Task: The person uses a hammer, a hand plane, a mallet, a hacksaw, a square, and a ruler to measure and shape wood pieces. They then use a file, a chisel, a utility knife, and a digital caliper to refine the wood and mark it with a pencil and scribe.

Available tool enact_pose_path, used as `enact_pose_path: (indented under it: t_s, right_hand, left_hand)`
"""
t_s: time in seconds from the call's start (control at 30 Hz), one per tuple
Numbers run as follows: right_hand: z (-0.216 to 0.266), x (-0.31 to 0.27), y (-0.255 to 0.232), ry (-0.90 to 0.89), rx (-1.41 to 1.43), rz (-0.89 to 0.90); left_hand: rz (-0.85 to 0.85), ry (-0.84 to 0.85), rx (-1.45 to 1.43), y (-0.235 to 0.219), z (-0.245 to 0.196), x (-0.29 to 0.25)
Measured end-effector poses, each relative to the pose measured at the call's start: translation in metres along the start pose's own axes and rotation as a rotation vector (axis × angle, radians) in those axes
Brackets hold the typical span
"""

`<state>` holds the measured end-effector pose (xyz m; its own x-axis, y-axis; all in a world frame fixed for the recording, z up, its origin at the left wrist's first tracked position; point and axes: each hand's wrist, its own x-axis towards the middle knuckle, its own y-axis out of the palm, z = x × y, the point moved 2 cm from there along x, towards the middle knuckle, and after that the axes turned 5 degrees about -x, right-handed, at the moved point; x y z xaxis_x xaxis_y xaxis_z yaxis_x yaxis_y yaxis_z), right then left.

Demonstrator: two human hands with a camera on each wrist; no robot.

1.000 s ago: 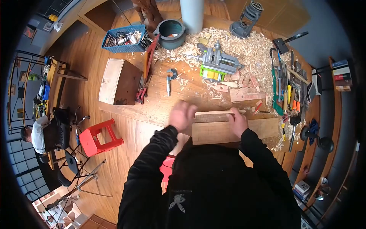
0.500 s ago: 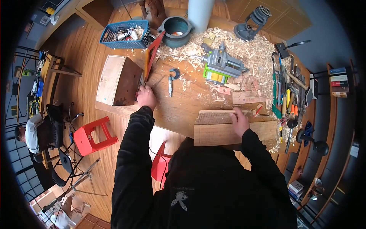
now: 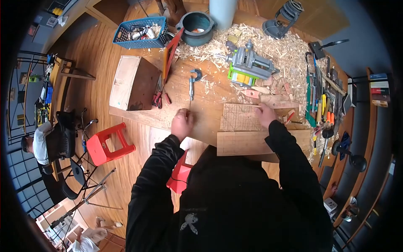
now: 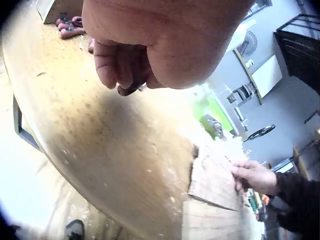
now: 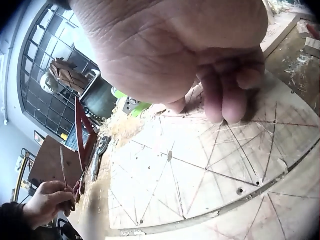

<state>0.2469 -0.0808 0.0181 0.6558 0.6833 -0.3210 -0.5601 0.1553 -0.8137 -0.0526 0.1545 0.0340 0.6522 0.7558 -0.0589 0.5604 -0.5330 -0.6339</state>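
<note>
My left hand [image 3: 183,124] grips a slim file [image 5: 62,162] with a narrow, pointed blade standing up from the fist. In the left wrist view its curled fingers hide most of the handle. The fingertips of my right hand [image 3: 266,116] rest on a thin wooden board [image 3: 239,117], which lies flat on the bench. Crossing dark and red lines and small holes mark that board in the right wrist view. A second, longer board [image 3: 243,144] lies along its near side, at the bench's front edge. Several red-handled tools [image 3: 157,101] lie beside the wooden box [image 3: 134,84].
A green and grey vise [image 3: 249,67] stands among wood shavings [image 3: 285,54]. Near the box are a micrometer [image 3: 192,86] and a red triangular square [image 3: 171,54]. Hand tools [image 3: 321,103] line the right side. A blue basket [image 3: 140,35] and a dark pot [image 3: 197,31] stand behind.
My left hand left the boards, reached to the tools by the box, and came back toward me with the file. The lined board, tilted up before, now lies flat under my right hand.
</note>
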Motion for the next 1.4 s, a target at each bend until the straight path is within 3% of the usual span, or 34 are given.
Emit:
enact_pose_path:
  t_s: [0.07,0.17,0.23,0.3,0.4,0.47,0.53,0.63,0.77,0.83,0.87,0.93,0.97,1.03,1.1,1.4]
  right_hand:
    - [0.003,-0.003,-0.002,-0.01,-0.041,-0.025]
    - [0.013,-0.016,0.004,-0.036,-0.003,-0.04]
    - [0.017,-0.035,0.023,-0.075,0.391,0.154]
    - [0.047,-0.064,0.022,-0.168,0.6,0.174]
    - [0.074,-0.092,0.016,-0.172,0.643,0.271]
    - [0.06,-0.096,0.026,-0.123,0.602,0.242]
    - [0.042,-0.102,0.032,-0.072,0.564,0.215]
    - [0.035,-0.114,0.024,-0.032,0.663,0.223]
    - [0.023,-0.122,0.02,-0.012,0.569,0.185]
    - [0.013,-0.125,0.024,0.04,0.496,0.176]
    - [0.008,-0.126,0.026,0.032,0.514,0.112]
    - [0.001,-0.131,0.025,0.03,0.533,0.04]
    - [-0.001,-0.133,0.024,0.043,0.488,0.052]
    - [-0.004,-0.136,0.023,0.057,0.442,0.058]
    - [-0.002,-0.14,0.02,-0.008,0.455,0.023]
    - [-0.001,-0.141,0.024,0.063,0.447,-0.02]
  left_hand:
    - [0.042,-0.073,-0.127,0.011,-0.015,-0.006]
    - [0.239,-0.163,-0.459,0.031,-0.042,-0.012]
    - [0.336,-0.221,-0.559,0.053,-0.052,-0.016]
    - [0.514,-0.321,-0.695,0.073,-0.066,-0.018]
    - [0.647,-0.249,-0.731,0.1,-0.088,-0.022]
    - [0.738,-0.202,-0.666,0.11,-0.104,-0.022]
    - [0.849,-0.304,-0.653,0.114,-0.121,-0.024]
    - [0.934,-0.299,-0.685,0.134,-0.117,-0.027]
    - [0.98,-0.185,-0.602,0.145,-0.121,-0.021]
    - [0.701,0.141,-0.06,0.13,-0.125,0.0]
    - [0.71,0.151,-0.059,0.125,-0.125,0.008]
    - [0.355,0.476,0.296,0.11,-0.125,0.025]
    - [0.361,0.484,0.295,0.108,-0.122,0.03]
    - [0.553,0.345,0.424,0.111,-0.112,0.039]
    - [0.559,0.383,0.463,0.113,-0.106,0.043]
    - [0.584,0.396,0.495,0.111,-0.12,0.046]
